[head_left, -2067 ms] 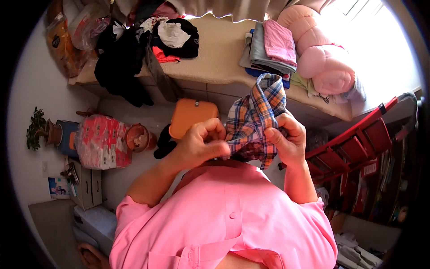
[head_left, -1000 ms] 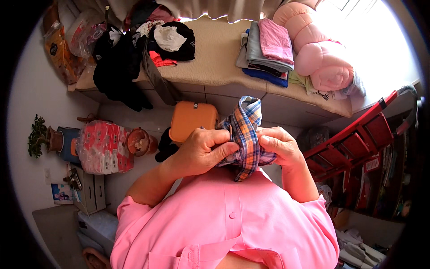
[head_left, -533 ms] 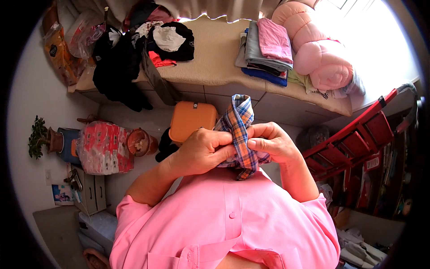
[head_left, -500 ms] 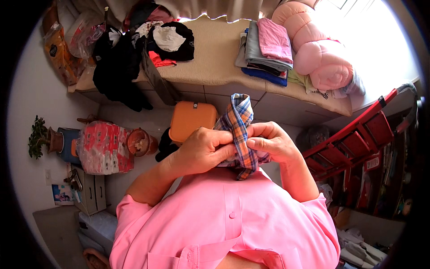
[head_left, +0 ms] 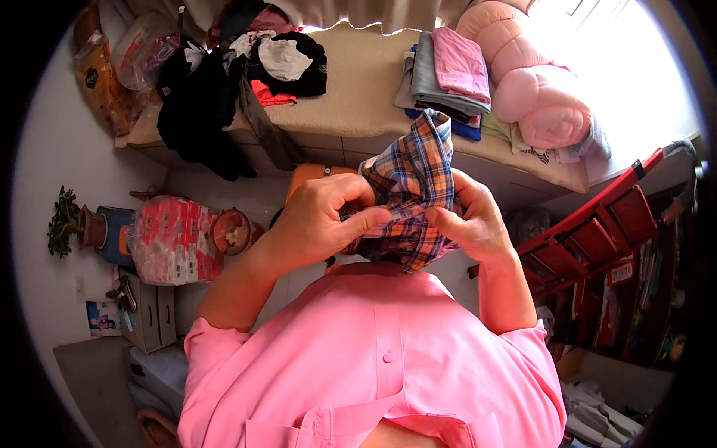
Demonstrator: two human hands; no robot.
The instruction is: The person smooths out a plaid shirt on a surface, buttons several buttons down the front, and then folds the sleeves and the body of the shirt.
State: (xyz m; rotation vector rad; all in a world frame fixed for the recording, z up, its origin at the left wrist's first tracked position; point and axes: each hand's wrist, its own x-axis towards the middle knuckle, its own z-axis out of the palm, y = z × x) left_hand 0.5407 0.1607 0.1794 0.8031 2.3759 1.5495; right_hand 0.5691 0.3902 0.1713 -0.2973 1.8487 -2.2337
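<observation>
A bunched plaid shirt in blue, orange and white is held in front of my chest, above my pink top. My left hand grips its left side, thumb and fingers pinching the fabric. My right hand clasps the right side, fingers curled into the cloth. The two hands almost touch at the middle of the bundle. Part of the shirt hangs below my hands.
A beige bed lies ahead with a stack of folded clothes, a pink rolled quilt and a heap of dark garments. An orange stool stands under my hands. A red rack is at the right, a wrapped pack and a plant at the left.
The plaid shirt went from hanging spread between my hands to being gathered into a tight bundle. My hands came closer together, then lifted the bundle slightly.
</observation>
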